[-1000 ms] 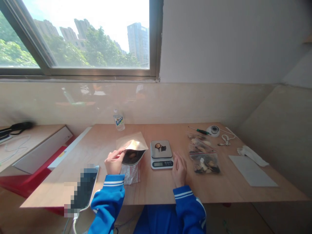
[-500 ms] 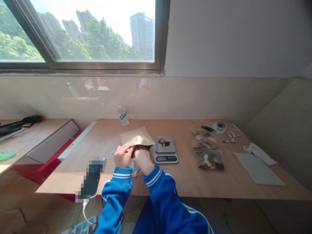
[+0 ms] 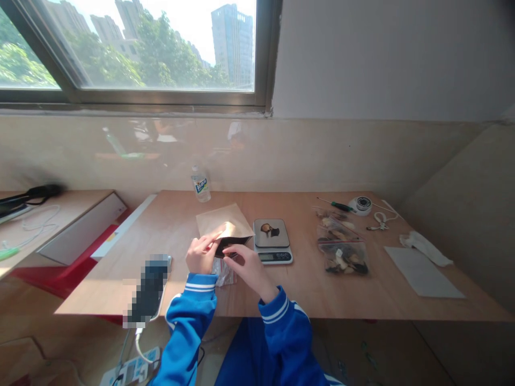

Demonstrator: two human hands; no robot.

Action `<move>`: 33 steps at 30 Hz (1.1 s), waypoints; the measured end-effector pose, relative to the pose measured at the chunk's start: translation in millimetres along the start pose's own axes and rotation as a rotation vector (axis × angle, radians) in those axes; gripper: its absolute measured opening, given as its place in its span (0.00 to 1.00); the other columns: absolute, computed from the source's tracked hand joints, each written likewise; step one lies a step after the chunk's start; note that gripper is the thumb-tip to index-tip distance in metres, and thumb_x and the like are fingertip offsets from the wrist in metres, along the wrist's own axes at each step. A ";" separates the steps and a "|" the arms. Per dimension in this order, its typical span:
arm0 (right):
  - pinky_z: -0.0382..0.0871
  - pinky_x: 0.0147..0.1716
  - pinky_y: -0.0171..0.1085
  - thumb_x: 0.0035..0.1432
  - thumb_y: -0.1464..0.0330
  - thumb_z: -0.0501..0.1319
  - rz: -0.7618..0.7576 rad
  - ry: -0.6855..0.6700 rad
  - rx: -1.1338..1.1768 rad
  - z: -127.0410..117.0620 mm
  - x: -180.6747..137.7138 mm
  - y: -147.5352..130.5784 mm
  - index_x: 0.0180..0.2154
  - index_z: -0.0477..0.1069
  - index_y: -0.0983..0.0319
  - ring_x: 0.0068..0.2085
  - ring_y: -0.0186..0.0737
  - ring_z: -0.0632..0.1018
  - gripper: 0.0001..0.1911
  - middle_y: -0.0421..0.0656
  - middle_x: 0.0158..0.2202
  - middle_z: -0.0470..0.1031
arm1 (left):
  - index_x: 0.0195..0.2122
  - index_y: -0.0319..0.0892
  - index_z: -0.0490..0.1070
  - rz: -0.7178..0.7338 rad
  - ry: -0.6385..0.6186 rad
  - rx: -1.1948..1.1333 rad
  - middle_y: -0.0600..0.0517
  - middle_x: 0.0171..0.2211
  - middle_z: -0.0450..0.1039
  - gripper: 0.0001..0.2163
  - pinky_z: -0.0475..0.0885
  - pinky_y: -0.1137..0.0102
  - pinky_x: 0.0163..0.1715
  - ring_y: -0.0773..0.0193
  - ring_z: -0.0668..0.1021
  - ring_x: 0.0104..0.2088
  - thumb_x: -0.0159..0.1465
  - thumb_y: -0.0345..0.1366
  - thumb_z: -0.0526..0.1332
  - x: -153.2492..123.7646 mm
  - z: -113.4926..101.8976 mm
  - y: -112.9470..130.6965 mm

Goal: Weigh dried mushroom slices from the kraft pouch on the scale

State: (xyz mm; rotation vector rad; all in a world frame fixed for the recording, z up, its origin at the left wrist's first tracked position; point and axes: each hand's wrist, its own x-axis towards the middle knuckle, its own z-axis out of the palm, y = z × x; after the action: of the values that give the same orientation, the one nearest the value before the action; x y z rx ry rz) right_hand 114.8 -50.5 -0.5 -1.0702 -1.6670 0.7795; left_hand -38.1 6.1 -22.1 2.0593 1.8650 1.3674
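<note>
A brown paper pouch (image 3: 223, 222) lies tilted on the wooden table (image 3: 306, 295) with its dark mouth facing me. My left hand (image 3: 201, 254) grips the pouch's left edge and holds the mouth apart. My right hand (image 3: 245, 265) sits just in front of the mouth, fingertips bunched at its lower lip; whether they pinch anything is hidden. A crinkled clear plastic bag (image 3: 223, 274) lies under the pouch between my hands. Right of the pouch stands a small digital scale (image 3: 273, 244) with a few dark pieces (image 3: 270, 230) on its platform.
Several zip bags of dried pieces (image 3: 341, 252) lie right of the scale. Behind them are a screwdriver (image 3: 336, 205), a round white device (image 3: 363, 203) and a white cable (image 3: 380, 220). A grey sheet (image 3: 422, 271), a phone (image 3: 148, 289) and a water bottle (image 3: 200, 185) also sit on the table.
My right hand crossed from beside the scale to the pouch, reached into its mouth, and has now drawn back slightly. My left hand kept hold of the pouch. The view tilted down a little.
</note>
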 end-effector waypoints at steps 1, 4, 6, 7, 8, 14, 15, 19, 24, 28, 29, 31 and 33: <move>0.69 0.49 0.39 0.59 0.66 0.58 -0.016 0.027 0.026 -7.3 -7.6 -0.2 0.42 0.73 0.58 0.48 0.39 0.76 0.10 0.42 0.44 0.76 | 0.37 0.52 0.78 0.008 -0.002 0.011 0.55 0.30 0.77 0.08 0.67 0.73 0.28 0.66 0.70 0.25 0.60 0.39 0.59 0.6 0.0 -0.4; 0.67 0.52 0.43 0.59 0.64 0.57 -0.008 0.263 -0.053 -33.6 -30.1 11.1 0.42 0.73 0.58 0.51 0.42 0.74 0.11 0.45 0.47 0.75 | 0.37 0.50 0.78 0.020 -0.003 0.034 0.54 0.28 0.76 0.08 0.67 0.71 0.28 0.67 0.70 0.24 0.60 0.39 0.60 2.1 -1.1 -0.5; 0.66 0.52 0.45 0.60 0.64 0.57 0.015 0.512 -0.188 -53.1 -38.5 28.4 0.42 0.73 0.60 0.51 0.43 0.73 0.11 0.48 0.48 0.74 | 0.38 0.49 0.78 0.027 0.005 0.055 0.53 0.27 0.75 0.10 0.67 0.70 0.28 0.67 0.70 0.24 0.62 0.39 0.57 2.4 -2.1 1.0; 0.66 0.53 0.45 0.60 0.64 0.57 0.023 0.618 -0.248 -62.3 -39.4 39.2 0.44 0.72 0.60 0.51 0.43 0.73 0.12 0.49 0.48 0.74 | 0.38 0.48 0.78 0.032 0.008 0.067 0.52 0.27 0.75 0.11 0.67 0.70 0.28 0.67 0.70 0.24 0.63 0.40 0.56 2.4 -2.5 2.1; 0.65 0.53 0.45 0.60 0.63 0.56 0.030 0.690 -0.300 -70.6 -38.3 50.5 0.45 0.71 0.61 0.51 0.43 0.73 0.14 0.49 0.48 0.74 | 0.39 0.47 0.78 0.038 0.011 0.079 0.52 0.28 0.75 0.12 0.67 0.69 0.28 0.68 0.71 0.25 0.64 0.40 0.54 2.2 -2.8 3.3; 0.63 0.52 0.53 0.59 0.57 0.56 0.064 0.557 -0.506 -88.2 -28.1 91.3 0.45 0.72 0.62 0.52 0.49 0.71 0.19 0.51 0.48 0.73 | 0.39 0.47 0.78 0.071 0.034 0.103 0.51 0.27 0.75 0.11 0.66 0.69 0.28 0.68 0.70 0.24 0.64 0.38 0.55 4.0 -2.5 8.3; 0.62 0.53 0.53 0.60 0.58 0.55 0.065 0.560 -0.507 -85.3 -31.6 89.1 0.46 0.72 0.62 0.52 0.49 0.71 0.18 0.51 0.49 0.73 | 0.39 0.47 0.78 0.070 0.034 0.103 0.51 0.27 0.75 0.11 0.66 0.70 0.28 0.68 0.70 0.24 0.64 0.38 0.55 4.5 -2.0 8.2; 0.67 0.48 0.45 0.65 0.66 0.49 0.040 0.549 -0.374 -61.2 -53.0 62.2 0.41 0.72 0.61 0.47 0.42 0.73 0.14 0.48 0.42 0.74 | 0.38 0.48 0.78 0.057 0.049 0.076 0.54 0.27 0.75 0.09 0.66 0.72 0.27 0.68 0.70 0.24 0.61 0.37 0.58 5.2 1.8 5.4; 0.68 0.49 0.41 0.64 0.71 0.49 -0.016 0.289 -0.228 -20.5 -52.9 27.2 0.39 0.72 0.60 0.46 0.39 0.73 0.13 0.46 0.41 0.72 | 0.37 0.52 0.78 0.058 0.063 0.050 0.58 0.26 0.76 0.08 0.64 0.76 0.25 0.71 0.69 0.21 0.56 0.35 0.64 2.5 5.0 0.4; 0.68 0.51 0.40 0.64 0.73 0.48 -0.095 0.108 -0.223 6.8 -34.3 15.7 0.47 0.70 0.61 0.50 0.39 0.72 0.15 0.47 0.46 0.73 | 0.36 0.51 0.79 0.043 0.060 0.064 0.58 0.28 0.77 0.09 0.65 0.76 0.27 0.71 0.70 0.22 0.55 0.33 0.65 -1.3 4.9 0.8; 0.68 0.52 0.42 0.63 0.73 0.48 -0.099 0.069 -0.276 12.2 -29.5 15.4 0.49 0.69 0.63 0.51 0.40 0.71 0.16 0.49 0.47 0.72 | 0.36 0.51 0.79 0.032 0.061 0.071 0.58 0.28 0.77 0.09 0.65 0.76 0.27 0.71 0.70 0.22 0.54 0.33 0.66 -2.7 5.1 1.7; 0.68 0.52 0.44 0.62 0.75 0.48 -0.068 -0.009 -0.421 21.1 -18.8 17.2 0.49 0.69 0.67 0.52 0.44 0.70 0.17 0.52 0.48 0.72 | 0.35 0.52 0.79 0.018 0.067 0.080 0.59 0.28 0.77 0.08 0.65 0.76 0.26 0.71 0.70 0.22 0.54 0.33 0.66 -6.2 6.2 4.3; 0.70 0.48 0.45 0.59 0.78 0.49 0.010 -0.090 -0.555 28.0 -4.3 21.0 0.47 0.70 0.70 0.50 0.47 0.72 0.17 0.54 0.44 0.74 | 0.35 0.53 0.79 0.040 0.064 0.081 0.59 0.27 0.77 0.08 0.64 0.76 0.26 0.71 0.70 0.22 0.55 0.33 0.65 -11.0 8.0 7.5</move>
State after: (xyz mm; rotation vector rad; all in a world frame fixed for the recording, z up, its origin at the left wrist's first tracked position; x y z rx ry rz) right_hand 95.0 -46.1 -29.4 -1.4355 -2.0172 0.3746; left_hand -26.1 -1.0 -28.9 2.1266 1.9460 1.4055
